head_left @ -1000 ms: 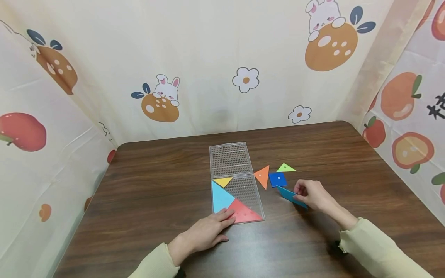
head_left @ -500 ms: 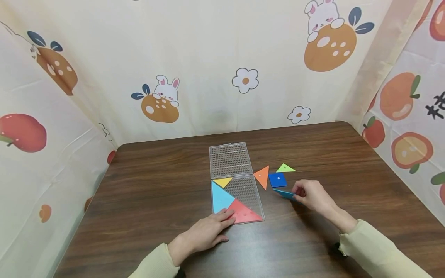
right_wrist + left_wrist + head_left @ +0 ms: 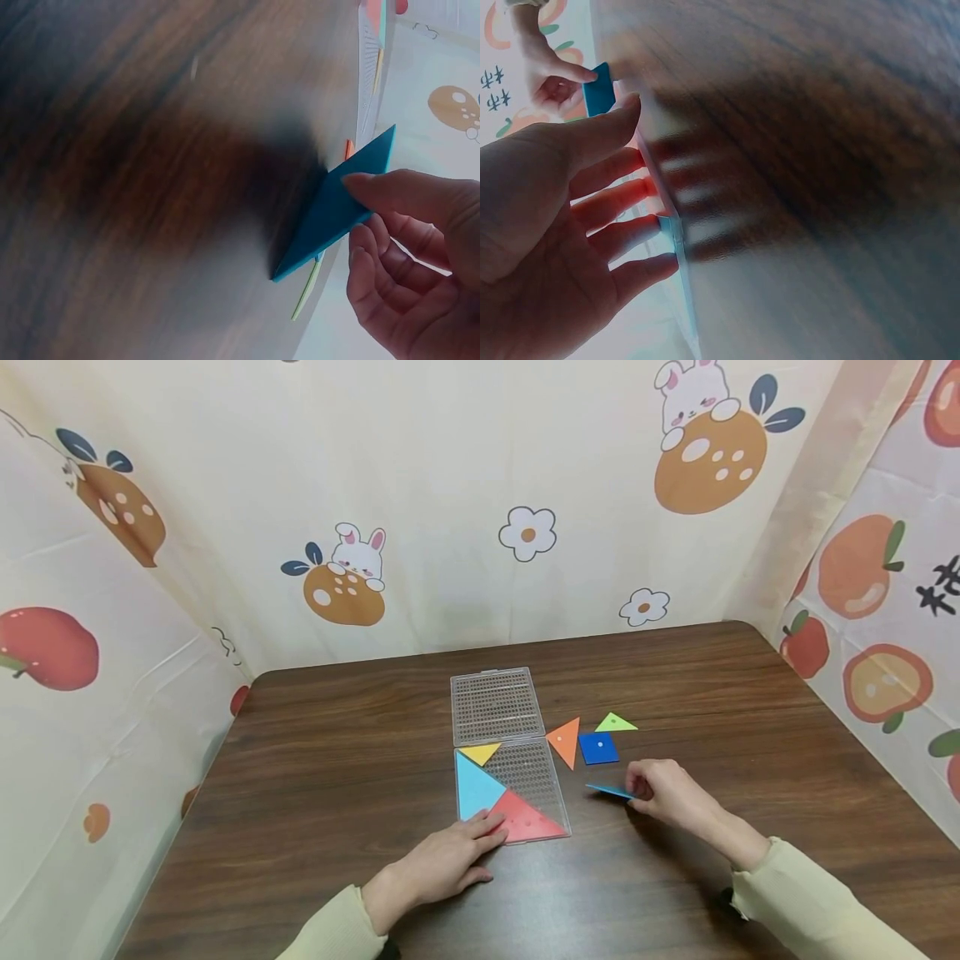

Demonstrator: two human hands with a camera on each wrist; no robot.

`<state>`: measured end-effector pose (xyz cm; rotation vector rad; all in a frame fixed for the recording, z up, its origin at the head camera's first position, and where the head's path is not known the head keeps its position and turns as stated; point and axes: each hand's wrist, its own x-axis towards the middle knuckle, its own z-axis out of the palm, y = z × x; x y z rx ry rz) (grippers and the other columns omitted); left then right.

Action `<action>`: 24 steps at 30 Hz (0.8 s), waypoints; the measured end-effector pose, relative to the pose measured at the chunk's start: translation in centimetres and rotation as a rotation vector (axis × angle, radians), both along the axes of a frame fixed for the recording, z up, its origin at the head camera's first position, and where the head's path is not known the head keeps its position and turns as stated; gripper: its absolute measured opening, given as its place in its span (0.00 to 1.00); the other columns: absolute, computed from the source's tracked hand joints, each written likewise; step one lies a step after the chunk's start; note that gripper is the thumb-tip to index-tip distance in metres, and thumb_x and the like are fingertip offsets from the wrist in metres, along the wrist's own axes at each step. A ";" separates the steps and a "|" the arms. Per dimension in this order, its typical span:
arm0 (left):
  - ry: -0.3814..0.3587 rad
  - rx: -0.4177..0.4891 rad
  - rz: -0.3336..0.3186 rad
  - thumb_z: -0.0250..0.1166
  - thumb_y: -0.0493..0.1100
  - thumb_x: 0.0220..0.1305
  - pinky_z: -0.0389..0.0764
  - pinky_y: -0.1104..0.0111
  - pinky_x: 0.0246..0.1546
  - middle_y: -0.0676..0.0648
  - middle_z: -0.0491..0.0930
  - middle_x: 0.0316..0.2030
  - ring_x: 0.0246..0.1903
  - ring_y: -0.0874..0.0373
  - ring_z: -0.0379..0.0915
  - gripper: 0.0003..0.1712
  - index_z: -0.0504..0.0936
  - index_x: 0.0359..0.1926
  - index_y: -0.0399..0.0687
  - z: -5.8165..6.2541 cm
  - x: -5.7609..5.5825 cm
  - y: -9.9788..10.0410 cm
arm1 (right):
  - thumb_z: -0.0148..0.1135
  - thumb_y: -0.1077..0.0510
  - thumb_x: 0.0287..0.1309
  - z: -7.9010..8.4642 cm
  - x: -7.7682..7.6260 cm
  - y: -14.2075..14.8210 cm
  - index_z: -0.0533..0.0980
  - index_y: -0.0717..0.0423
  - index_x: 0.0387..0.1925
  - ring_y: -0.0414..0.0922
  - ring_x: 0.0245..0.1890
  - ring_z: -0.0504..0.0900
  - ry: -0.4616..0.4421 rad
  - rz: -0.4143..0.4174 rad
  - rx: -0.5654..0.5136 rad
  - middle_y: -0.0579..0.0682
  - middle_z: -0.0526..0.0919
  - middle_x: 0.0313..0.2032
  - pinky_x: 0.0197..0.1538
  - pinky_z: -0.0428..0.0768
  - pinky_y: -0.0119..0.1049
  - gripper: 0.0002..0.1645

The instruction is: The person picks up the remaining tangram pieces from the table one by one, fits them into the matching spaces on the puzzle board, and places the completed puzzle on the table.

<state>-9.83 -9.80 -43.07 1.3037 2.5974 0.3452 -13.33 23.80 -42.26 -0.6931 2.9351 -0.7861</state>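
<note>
Thumb and fingers of the right-hand grip (image 3: 671,792) are pinching one edge of a teal tangram parallelogram (image 3: 322,225), which is jutting out leftward from them, tilted over the bench (image 3: 337,760) and nearer the person than the dark blue square (image 3: 598,748). The left-hand grip (image 3: 442,860) is resting outstretched, fingers slightly parted, on the red triangle (image 3: 528,820) in the transparent case (image 3: 552,785), apart from the parallelogram.

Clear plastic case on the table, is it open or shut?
Open. Its far half lies flat on the table beyond the near half, where a yellow triangle, light-blue triangle and red triangle lie uncovered.
</note>
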 end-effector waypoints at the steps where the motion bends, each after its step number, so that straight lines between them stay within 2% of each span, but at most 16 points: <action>1: -0.002 0.000 0.000 0.59 0.49 0.59 0.66 0.60 0.53 0.45 0.58 0.63 0.61 0.49 0.54 0.31 0.66 0.61 0.44 0.0 0.0 0.0 | 0.70 0.70 0.33 0.0 0.0 0.0 0.70 0.52 0.18 0.34 0.19 0.66 -0.013 0.002 0.001 0.40 0.69 0.17 0.21 0.68 0.27 0.16; 6: -0.010 0.001 0.003 0.59 0.49 0.59 0.66 0.59 0.53 0.45 0.58 0.63 0.61 0.49 0.53 0.31 0.65 0.61 0.44 -0.1 0.0 0.0 | 0.71 0.68 0.34 -0.2 0.1 0.0 0.70 0.53 0.19 0.35 0.19 0.66 -0.075 0.017 0.002 0.41 0.68 0.18 0.21 0.69 0.28 0.16; 14: -0.012 0.004 -0.001 0.58 0.49 0.59 0.65 0.59 0.54 0.45 0.58 0.63 0.61 0.49 0.53 0.30 0.66 0.61 0.43 -0.1 0.0 0.0 | 0.69 0.68 0.37 -0.7 0.0 0.1 0.72 0.55 0.20 0.35 0.19 0.66 -0.109 0.024 -0.008 0.40 0.69 0.17 0.21 0.69 0.27 0.13; 19: -0.006 0.000 -0.002 0.58 0.49 0.60 0.65 0.59 0.54 0.45 0.58 0.63 0.61 0.49 0.53 0.30 0.66 0.61 0.43 -0.1 0.0 0.0 | 0.68 0.68 0.39 -0.7 -0.1 0.1 0.74 0.56 0.21 0.35 0.19 0.67 -0.115 0.011 -0.006 0.41 0.70 0.18 0.22 0.70 0.27 0.10; 24: 0.001 0.003 -0.004 0.58 0.49 0.60 0.65 0.59 0.53 0.44 0.59 0.63 0.61 0.49 0.53 0.30 0.66 0.61 0.43 -0.1 0.0 -0.1 | 0.70 0.67 0.37 -0.3 -0.3 0.1 0.75 0.56 0.22 0.37 0.20 0.68 -0.080 -0.020 0.001 0.42 0.72 0.19 0.23 0.71 0.28 0.10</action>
